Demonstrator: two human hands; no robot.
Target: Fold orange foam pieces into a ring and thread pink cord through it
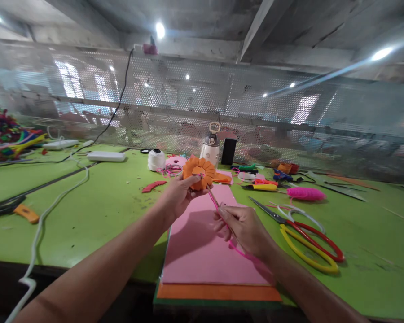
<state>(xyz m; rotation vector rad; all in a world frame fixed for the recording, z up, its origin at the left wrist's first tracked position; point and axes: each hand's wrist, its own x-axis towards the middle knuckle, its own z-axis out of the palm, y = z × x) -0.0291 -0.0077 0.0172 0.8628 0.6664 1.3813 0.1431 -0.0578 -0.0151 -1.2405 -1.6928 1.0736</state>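
My left hand [179,194] pinches an orange scalloped, flower-shaped piece [207,167], thumb on its front and fingers behind, raised over the far end of a pink sheet [188,255]. Closed around a thin stick [213,194], my right hand [242,224] is lower and to the right. The stick's tip reaches close to the flower's lower edge; whether it touches cannot be made out. Pink yarn [237,249] runs along the stick and hangs below my right hand. Orange and green sheets lie under the pink one.
Large scissors [289,224] with red and yellow handles lie right of the sheets, near a bundle of pink yarn [305,194]. Behind stand a white thread spool [156,160], a bottle [210,150] and a phone [228,151]. A white cable [54,204] and an orange-handled cutter [26,213] lie left.
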